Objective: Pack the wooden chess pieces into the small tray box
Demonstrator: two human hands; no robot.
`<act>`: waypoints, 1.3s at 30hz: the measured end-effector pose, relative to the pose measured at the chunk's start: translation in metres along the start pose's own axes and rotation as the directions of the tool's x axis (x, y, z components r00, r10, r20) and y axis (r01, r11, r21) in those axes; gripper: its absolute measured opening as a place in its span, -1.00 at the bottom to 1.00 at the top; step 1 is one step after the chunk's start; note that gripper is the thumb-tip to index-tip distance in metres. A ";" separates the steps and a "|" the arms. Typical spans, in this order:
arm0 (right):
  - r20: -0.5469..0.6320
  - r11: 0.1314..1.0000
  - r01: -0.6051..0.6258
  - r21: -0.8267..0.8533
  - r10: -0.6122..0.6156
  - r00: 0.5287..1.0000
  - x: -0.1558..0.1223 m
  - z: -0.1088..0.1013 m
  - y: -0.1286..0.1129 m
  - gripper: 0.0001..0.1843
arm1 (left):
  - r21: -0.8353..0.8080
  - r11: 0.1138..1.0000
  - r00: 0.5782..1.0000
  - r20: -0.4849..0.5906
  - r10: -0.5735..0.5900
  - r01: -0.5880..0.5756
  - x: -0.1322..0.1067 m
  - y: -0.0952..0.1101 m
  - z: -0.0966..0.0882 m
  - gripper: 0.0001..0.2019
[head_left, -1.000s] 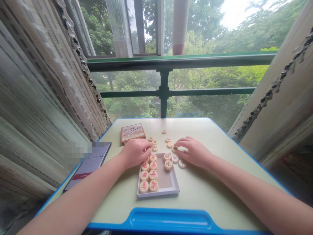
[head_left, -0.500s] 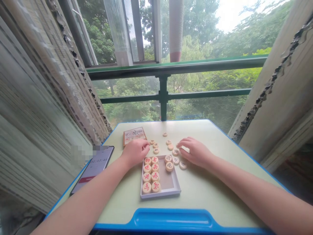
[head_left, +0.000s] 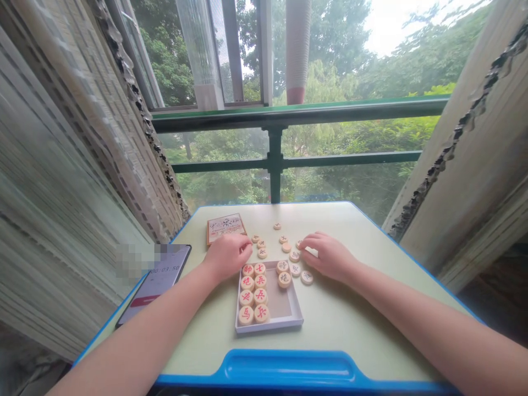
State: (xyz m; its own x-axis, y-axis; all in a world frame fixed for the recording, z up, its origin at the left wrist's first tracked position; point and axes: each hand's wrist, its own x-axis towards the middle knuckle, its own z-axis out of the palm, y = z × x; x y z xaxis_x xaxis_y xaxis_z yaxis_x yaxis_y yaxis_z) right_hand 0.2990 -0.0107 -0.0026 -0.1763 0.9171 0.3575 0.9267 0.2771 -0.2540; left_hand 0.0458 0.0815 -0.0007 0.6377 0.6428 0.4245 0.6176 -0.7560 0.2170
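Observation:
My left hand (head_left: 226,256) rests on the table by the box lid, fingers bent. A gap shows between thumb and fingers, with nothing visible in it. Just beyond its fingertips lies a round Chinese chess piece (head_left: 261,244). My right hand (head_left: 325,253) is open, thumb apart from the fingers. Its fingertips partly cover another chess piece (head_left: 299,245), seemingly touching it. Between and nearer than the hands lies a shallow white box (head_left: 284,314). Two columns of red-marked pieces (head_left: 260,296) fill its left side; two dark-marked pieces (head_left: 284,279) sit at upper right.
Several loose pieces (head_left: 295,269) lie behind and beside the box. A printed box lid (head_left: 226,226) is beyond my left hand. At the left edge a phone (head_left: 159,286) runs a timer. The table (head_left: 198,352) has a blue rim and stands before a railed window.
The hands keep nearly the same pose. The view shifts slightly, showing more of the piece at my right fingertips. The phone timer has advanced one second.

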 end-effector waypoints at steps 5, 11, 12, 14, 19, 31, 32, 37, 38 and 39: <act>0.007 0.999 0.034 0.000 -0.034 0.999 0.000 0.000 0.000 -0.83 | 0.013 1.000 1.000 0.003 0.018 -0.018 0.000 0.000 -0.001 -0.78; 0.021 0.999 0.038 -0.008 -0.038 0.999 0.000 0.002 0.003 -0.81 | 0.016 0.999 1.000 0.014 0.028 -0.028 -0.001 0.000 -0.002 -0.78; 0.022 0.999 0.044 -0.007 -0.044 0.999 0.000 0.003 0.003 -0.81 | 0.016 0.999 0.999 0.014 0.033 -0.033 -0.001 0.000 -0.002 -0.78; 0.029 0.998 0.054 -0.006 -0.054 0.998 0.000 0.003 0.004 -0.81 | 0.016 0.999 0.999 0.015 0.041 -0.041 -0.001 0.000 -0.002 -0.79; 0.057 0.999 0.054 -0.006 -0.053 0.997 0.001 0.002 0.003 -0.81 | 0.023 0.998 0.998 0.042 0.056 -0.057 -0.002 0.000 -0.003 -0.79; 0.056 0.998 0.066 -0.025 -0.065 0.996 0.000 0.002 0.004 -0.81 | 0.053 0.993 0.990 0.102 0.097 -0.103 -0.003 0.003 -0.005 -0.79; 0.057 0.997 0.067 -0.029 -0.065 0.996 0.000 0.002 0.004 -0.81 | 0.050 0.993 0.989 0.108 0.097 -0.103 -0.003 0.003 -0.005 -0.79; 0.065 0.997 0.062 -0.041 -0.059 0.996 0.000 0.001 0.003 -0.81 | 0.050 0.992 0.985 0.129 0.111 -0.118 -0.003 0.003 -0.004 -0.79; 0.065 0.997 0.059 -0.040 -0.056 0.996 0.000 0.001 0.003 -0.81 | 0.048 0.991 0.985 0.129 0.118 -0.125 -0.003 0.003 -0.004 -0.79; 0.066 0.998 0.056 -0.040 -0.054 0.996 0.000 0.001 0.003 -0.80 | 0.044 0.990 0.984 0.126 0.126 -0.133 -0.003 0.002 -0.004 -0.79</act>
State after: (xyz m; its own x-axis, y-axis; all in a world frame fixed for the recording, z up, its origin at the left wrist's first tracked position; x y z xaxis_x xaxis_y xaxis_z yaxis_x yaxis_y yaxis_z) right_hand 0.3014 -0.0100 -0.0041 -0.2472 0.9177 0.3110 0.9276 0.3168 -0.1977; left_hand 0.0434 0.0772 0.0018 0.7633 0.5527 0.3346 0.5472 -0.8283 0.1200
